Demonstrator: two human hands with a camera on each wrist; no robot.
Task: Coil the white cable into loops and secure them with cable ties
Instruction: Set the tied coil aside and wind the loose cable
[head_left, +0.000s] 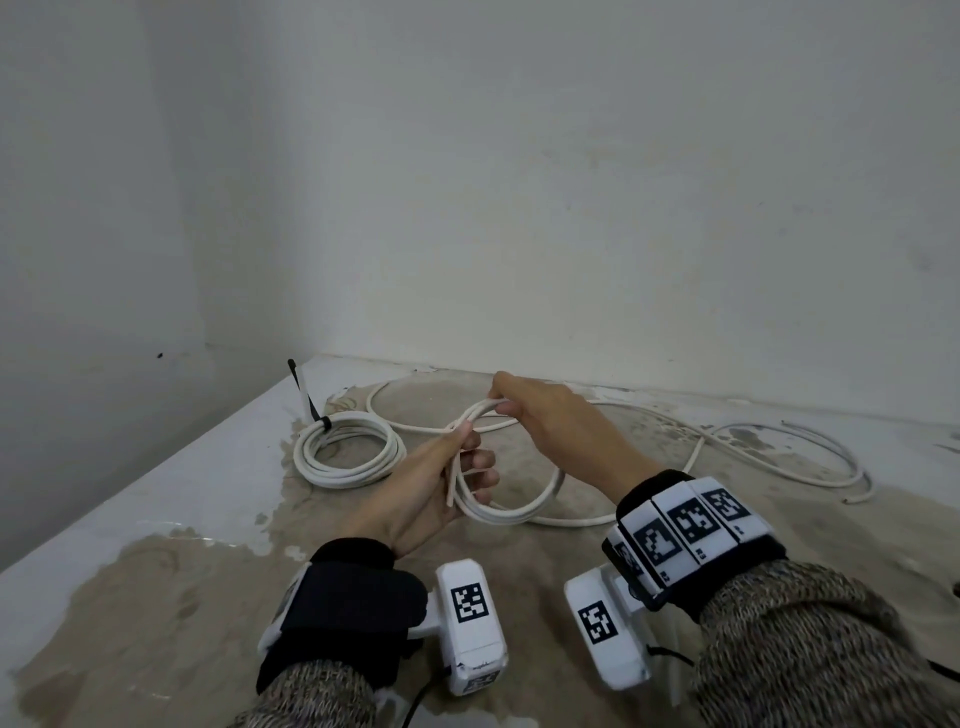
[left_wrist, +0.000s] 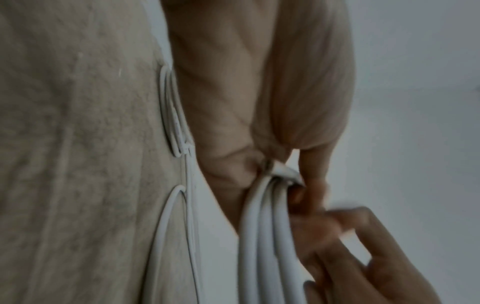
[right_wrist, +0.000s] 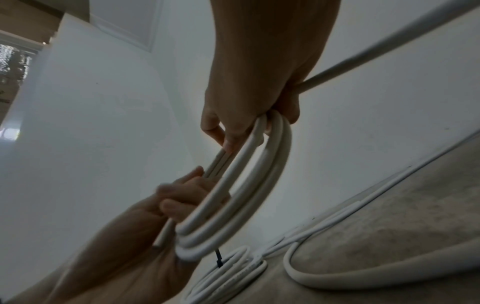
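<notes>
White cable is being gathered into loops above the middle of the floor. The loops are being gripped by the curled fingers of the left hand so they stay stacked, while the next turn is being pinched and guided by the right hand. A finished coil, bound by a black cable tie, is lying near the far left corner.

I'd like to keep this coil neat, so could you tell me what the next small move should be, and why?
Probably draw in another loop: the right hand should slide back along the loose cable and lay more against the loops the left hand holds. Much cable still trails on the floor, so tying seems premature.
</notes>
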